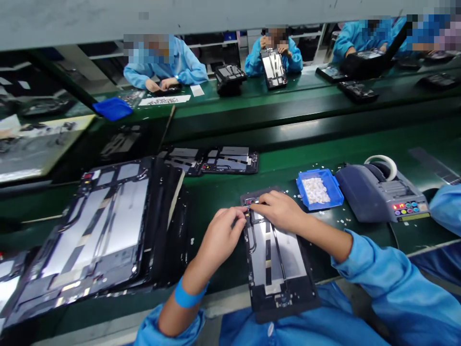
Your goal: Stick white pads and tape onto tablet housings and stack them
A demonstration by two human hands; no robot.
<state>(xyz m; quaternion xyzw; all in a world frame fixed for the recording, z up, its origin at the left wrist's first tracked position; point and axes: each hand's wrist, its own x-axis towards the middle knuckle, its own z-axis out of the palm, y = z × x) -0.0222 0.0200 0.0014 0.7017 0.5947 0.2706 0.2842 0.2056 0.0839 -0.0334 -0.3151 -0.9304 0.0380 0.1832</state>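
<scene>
black and silver, the opened device (293, 259) lies before me with its inner parts upward, at the near side of the green bench (205, 192), its lower end reaching over the border toward my lap. my left hand (220, 235) is at its upper left corner, the thumb and forefinger bent toward each other; my right hand (281, 211) lies across the top part, its fingertips very near to the left ones. whether i pinch some little piece there, with one hand or both, i cannot tell, because the fingers cover the place. i judge the step in hand to be fine fingertip work near this corner, and the next move, i think, calls for light, exact pressure, with care for the thin dark strip (268, 254) below. to the right stand a blue tray (335, 191) with small white pieces (315, 191) and, just beside it, a tape dispenser (370, 194); to the left rises a stack of similar devices (122, 226).
</scene>
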